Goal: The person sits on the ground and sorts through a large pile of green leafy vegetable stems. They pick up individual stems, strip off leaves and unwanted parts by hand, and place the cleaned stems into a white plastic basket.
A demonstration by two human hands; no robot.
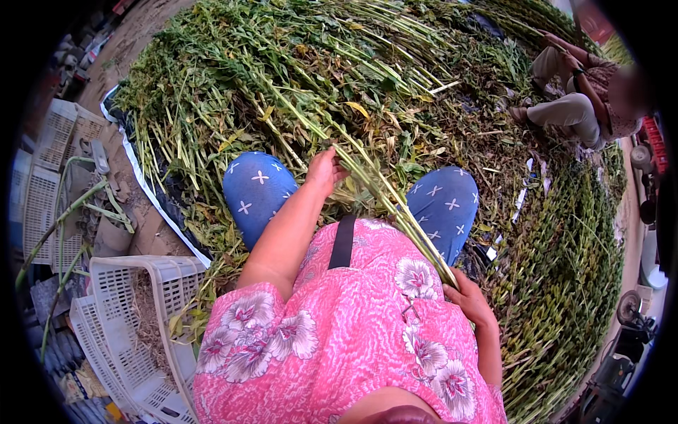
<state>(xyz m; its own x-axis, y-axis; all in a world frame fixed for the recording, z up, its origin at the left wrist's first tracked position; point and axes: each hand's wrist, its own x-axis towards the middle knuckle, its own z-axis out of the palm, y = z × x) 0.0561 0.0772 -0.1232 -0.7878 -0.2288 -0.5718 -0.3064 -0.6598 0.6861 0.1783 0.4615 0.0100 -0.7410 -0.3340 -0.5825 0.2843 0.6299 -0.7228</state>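
Observation:
A small bundle of long green plant stalks (389, 196) runs diagonally across my lap, its leafy tops pointing to the upper left. My right hand (468, 297) is closed around the cut ends, beside my pink flowered shirt. Above my knee, my left hand (324, 172) is against the middle of the bundle with fingers partly curled; whether it grips any stalk cannot be made out. Beyond my knees lies a thick heap of leafy cut stalks (212, 79), with bare stems showing among the leaves and some yellowed leaves.
White plastic crates (124, 318) stand at the lower left, one holding dry debris. A tarp with a white edge (143, 183) lies under the heap. Another person (574, 108) sits at the upper right, holding a stalk. More harvested plants (567, 254) spread along the right, with vehicles beyond.

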